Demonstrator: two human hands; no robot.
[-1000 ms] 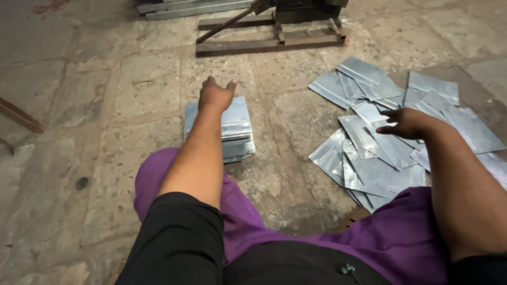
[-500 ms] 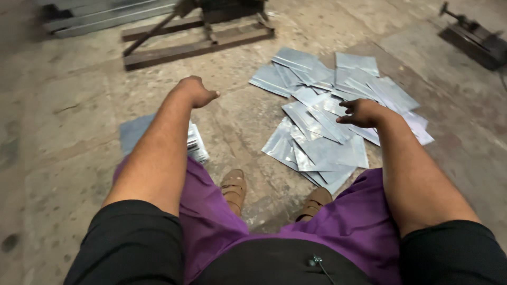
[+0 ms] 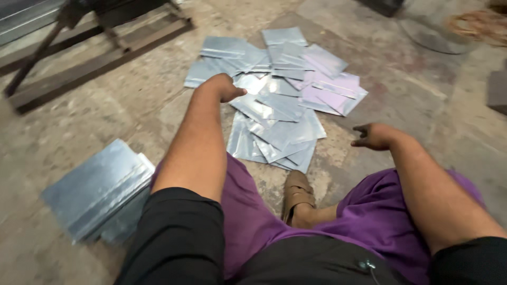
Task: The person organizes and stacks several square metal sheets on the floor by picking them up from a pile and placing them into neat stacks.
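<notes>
Several thin grey metal sheets (image 3: 280,100) lie scattered in a loose heap on the stone floor ahead of me. My left hand (image 3: 222,87) reaches over the heap's left side, fingers curled, thumb out, nothing visibly held. My right hand (image 3: 374,136) hovers just right of the heap with fingers loosely apart and empty. A neat stack of the same metal sheets (image 3: 97,187) rests on the floor at my left side, beside my purple-clad leg.
A dark metal frame (image 3: 100,45) stands on the floor at the upper left. My sandalled foot (image 3: 297,192) is tucked in front of me. A round flat object (image 3: 438,31) lies at the upper right, a dark block (image 3: 497,89) at the right edge.
My view has swung right, so the heap sits centred. My left hand left the stack and reached across to the heap. My right hand came off the heap to its right.
</notes>
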